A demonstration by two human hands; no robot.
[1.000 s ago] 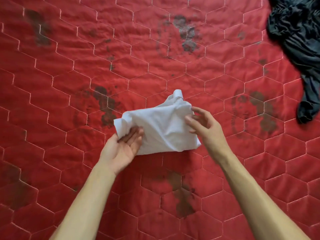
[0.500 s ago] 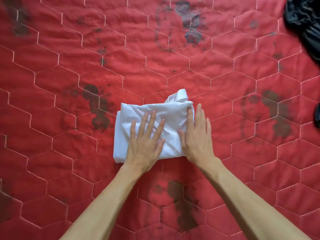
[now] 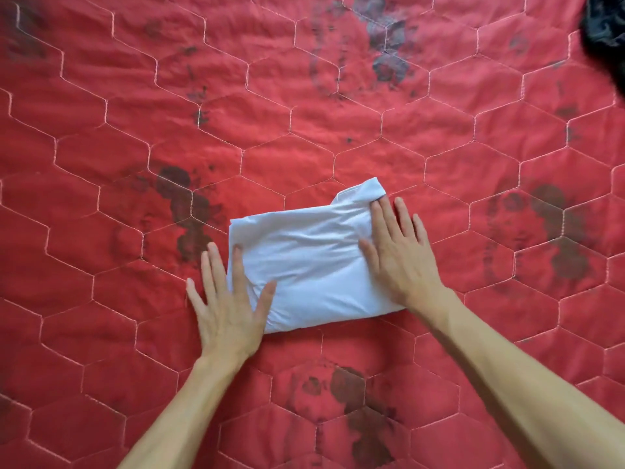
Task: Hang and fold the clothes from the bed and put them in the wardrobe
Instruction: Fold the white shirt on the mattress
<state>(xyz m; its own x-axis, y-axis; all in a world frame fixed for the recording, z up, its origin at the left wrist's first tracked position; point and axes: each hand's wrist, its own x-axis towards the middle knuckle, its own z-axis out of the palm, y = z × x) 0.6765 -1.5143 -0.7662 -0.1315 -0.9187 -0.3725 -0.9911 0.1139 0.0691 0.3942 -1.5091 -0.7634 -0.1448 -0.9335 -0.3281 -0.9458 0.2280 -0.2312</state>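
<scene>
A white garment, folded into a small thick rectangle, lies flat on the red quilted bed cover near the middle of the view. A loose corner sticks up at its far right. My left hand lies flat with spread fingers on the garment's left edge, partly on the cover. My right hand presses flat on the garment's right side, fingers straight and pointing away from me.
A dark crumpled garment shows at the top right corner, cut off by the frame. The red cover has hexagon stitching and dark printed patches all around the white garment.
The garment was held up loosely in both hands, then laid down and pressed flat. Since half a second ago both hands have slid outward to its left and right edges.
</scene>
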